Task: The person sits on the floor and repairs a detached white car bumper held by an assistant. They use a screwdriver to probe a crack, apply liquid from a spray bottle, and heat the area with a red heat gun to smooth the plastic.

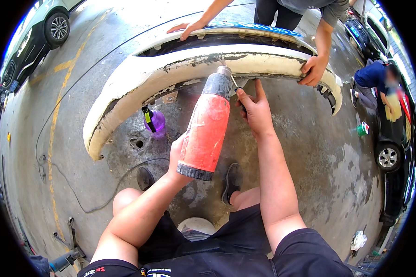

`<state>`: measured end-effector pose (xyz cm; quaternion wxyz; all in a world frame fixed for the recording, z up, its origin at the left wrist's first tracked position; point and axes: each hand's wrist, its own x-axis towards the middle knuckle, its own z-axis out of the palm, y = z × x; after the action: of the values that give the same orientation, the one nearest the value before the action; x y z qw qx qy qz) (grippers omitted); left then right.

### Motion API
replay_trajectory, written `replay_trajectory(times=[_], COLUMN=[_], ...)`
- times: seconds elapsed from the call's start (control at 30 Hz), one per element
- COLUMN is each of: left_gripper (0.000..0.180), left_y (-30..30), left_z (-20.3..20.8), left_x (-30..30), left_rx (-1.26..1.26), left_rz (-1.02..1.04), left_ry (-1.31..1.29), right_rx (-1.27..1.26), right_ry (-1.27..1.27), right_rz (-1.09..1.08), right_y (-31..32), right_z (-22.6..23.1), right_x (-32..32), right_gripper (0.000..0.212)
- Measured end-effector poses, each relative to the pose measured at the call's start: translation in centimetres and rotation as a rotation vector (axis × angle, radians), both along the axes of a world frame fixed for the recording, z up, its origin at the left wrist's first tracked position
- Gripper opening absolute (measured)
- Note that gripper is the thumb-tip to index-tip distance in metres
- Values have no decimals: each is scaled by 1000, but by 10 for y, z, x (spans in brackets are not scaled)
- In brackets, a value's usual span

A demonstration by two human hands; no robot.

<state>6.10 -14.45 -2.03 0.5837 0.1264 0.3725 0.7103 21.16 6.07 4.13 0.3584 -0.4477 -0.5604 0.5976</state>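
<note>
A white car bumper (129, 85) with worn, dark-streaked edges lies across the view in front of me. My left hand (176, 150) is closed round a red heat gun (205, 131), its grip mostly hidden under the body. The metal nozzle (224, 70) points at the bumper's scuffed edge. In my right hand (256, 111) is a small tool with a thin bent metal shaft and a dark handle (240, 92). Its tip is close beside the nozzle, at the bumper. My right index finger reaches up to the bumper's lower edge.
Another person's hands (313, 69) steady the bumper from the far side. Below it stands a purple spray bottle (156, 121). A black cable (90, 211) trails over the concrete floor. Farther right, a person (373, 78) crouches by a dark car (393, 134); a green-and-white container (363, 129) stands nearby.
</note>
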Motion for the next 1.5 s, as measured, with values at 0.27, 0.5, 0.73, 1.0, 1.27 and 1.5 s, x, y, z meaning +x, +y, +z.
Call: replay_trajectory(times=[0.27,0.5,0.73,1.0,1.27,1.5], left_gripper=[27,27,28,29,29,31], left_y=[1,-2,-3,-5,-3,-5], left_z=[4,-1,1,-7,-1,-3], left_x=[2,4,8,5,11,8], left_rx=[-10,4,-2,19,39,52], left_rz=[9,23,29,21,38,18], left_ry=[-129,-103,-191,-148,-133,-182], right_rx=[-28,-1,67,104,119,115], right_ry=[-15,-50,-98,-106,-125,-138], right_rz=[-4,-2,-29,-65,-64,-61], right_y=[2,3,1,4,4,2], right_z=[1,1,-4,-6,-5,-3], right_x=[7,8,6,8,11,11], right_gripper=[107,104,103,98,95,95])
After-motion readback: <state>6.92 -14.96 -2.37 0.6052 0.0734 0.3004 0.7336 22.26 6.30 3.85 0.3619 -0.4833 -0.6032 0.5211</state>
